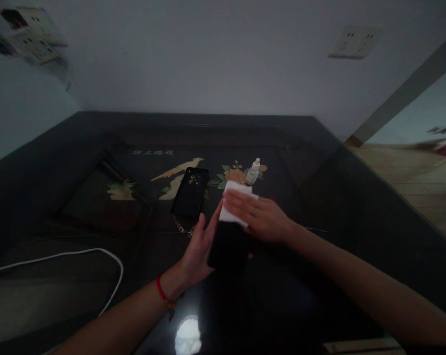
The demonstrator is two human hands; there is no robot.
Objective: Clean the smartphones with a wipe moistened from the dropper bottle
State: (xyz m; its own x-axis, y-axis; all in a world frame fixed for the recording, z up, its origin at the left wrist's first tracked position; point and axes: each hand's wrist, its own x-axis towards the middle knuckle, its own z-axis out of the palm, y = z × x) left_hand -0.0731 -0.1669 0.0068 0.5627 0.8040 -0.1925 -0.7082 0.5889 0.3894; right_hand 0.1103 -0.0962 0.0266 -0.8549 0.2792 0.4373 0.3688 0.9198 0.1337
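A dark phone rests in my left hand, whose fingers hold it from the side and beneath. My right hand presses a folded white tissue flat against the upper part of the phone's dark face. Beyond my left hand lies a black phone case with a metal chain at its lower end. A small clear dropper bottle with a white top stands just past the tissue.
The dark glossy table carries a printed bird-and-flower picture. A white cable curves over its left side. Wall sockets are on the pale wall behind, with more sockets at the upper left.
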